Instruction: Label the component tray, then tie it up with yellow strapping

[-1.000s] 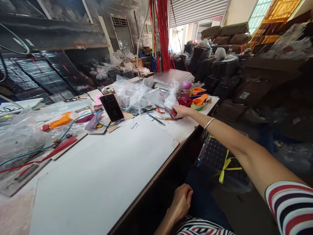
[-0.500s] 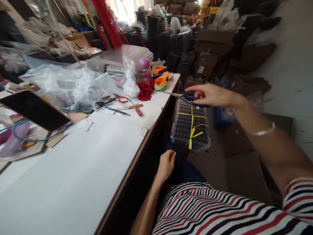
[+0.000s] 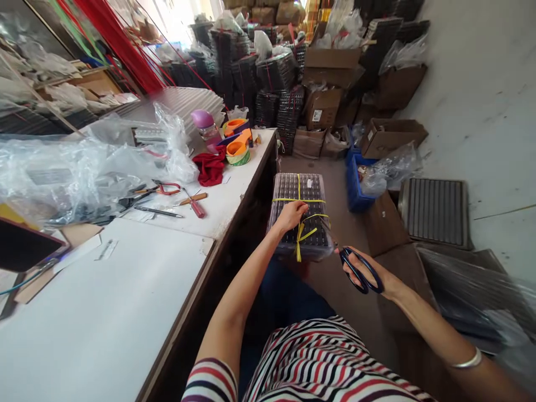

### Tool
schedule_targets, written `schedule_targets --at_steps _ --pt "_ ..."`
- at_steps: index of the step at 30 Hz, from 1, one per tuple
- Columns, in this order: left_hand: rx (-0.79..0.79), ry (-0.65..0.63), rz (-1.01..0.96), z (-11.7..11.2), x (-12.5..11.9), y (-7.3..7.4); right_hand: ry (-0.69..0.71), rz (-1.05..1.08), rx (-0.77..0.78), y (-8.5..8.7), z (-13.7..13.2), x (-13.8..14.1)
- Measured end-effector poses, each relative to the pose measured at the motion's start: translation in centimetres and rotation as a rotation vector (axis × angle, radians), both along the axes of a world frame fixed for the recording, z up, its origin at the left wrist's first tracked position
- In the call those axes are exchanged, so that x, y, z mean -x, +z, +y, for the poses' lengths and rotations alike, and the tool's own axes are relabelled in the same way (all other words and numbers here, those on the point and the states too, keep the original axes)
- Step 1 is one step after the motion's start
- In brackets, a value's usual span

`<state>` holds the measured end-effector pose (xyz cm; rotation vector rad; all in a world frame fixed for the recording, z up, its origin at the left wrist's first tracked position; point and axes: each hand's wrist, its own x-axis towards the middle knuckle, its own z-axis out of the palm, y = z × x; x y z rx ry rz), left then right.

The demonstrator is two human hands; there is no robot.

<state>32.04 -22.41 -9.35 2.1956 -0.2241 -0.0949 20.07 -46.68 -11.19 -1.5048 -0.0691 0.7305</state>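
Observation:
In front of my knees is a bundle of stacked dark plastic trays (image 3: 285, 187) in clear wrap. Yellow strap (image 3: 298, 187) crosses its top and is knotted near the close end, with loose tails. My left hand (image 3: 292, 215) lies over the bundle, thumb and fingers pinched at the strap just above the knot; the exact grip is partly hidden. To the right, my right hand (image 3: 355, 271) is closed on scissors (image 3: 371, 272) with dark blue handles. Their blades reach toward the bundle's right edge by the knot and are hard to make out.
A white worktable (image 3: 138, 279) runs along the left, bearing a screwdriver (image 3: 195, 205), tape dispensers (image 3: 238, 148), a red cloth (image 3: 210, 167) and plastic bags. At right stand a blue crate (image 3: 355, 190), cardboard boxes (image 3: 393, 137) and a ridged tray (image 3: 435, 212). Tray stacks fill the back.
My left hand has moved forward from my lap onto the strapped bundle. My right hand has brought the scissors down and nearer, from over the bundle's far end to its right side. The view has turned right.

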Motion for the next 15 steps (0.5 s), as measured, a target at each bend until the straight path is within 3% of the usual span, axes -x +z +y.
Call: schedule_targets --at_steps 3,6,9,15 --pt "-0.061 -0.136 0.097 -2.4 -2.8 0.4 0.120 -0.208 0.323 0.8 -0.8 -1.2" --pt "-0.101 -0.255 0.172 -3.9 -4.1 0.9 0.276 -0.499 0.565 1.7 -1.0 -2.3" --pt "-0.071 -0.308 0.177 -4.1 -4.3 1.8 0.358 -0.616 0.665 2.4 -0.6 -3.3" --pt "0.055 -0.303 0.129 -2.4 -3.5 3.5 0.362 -0.726 0.752 3.0 0.4 -4.8"
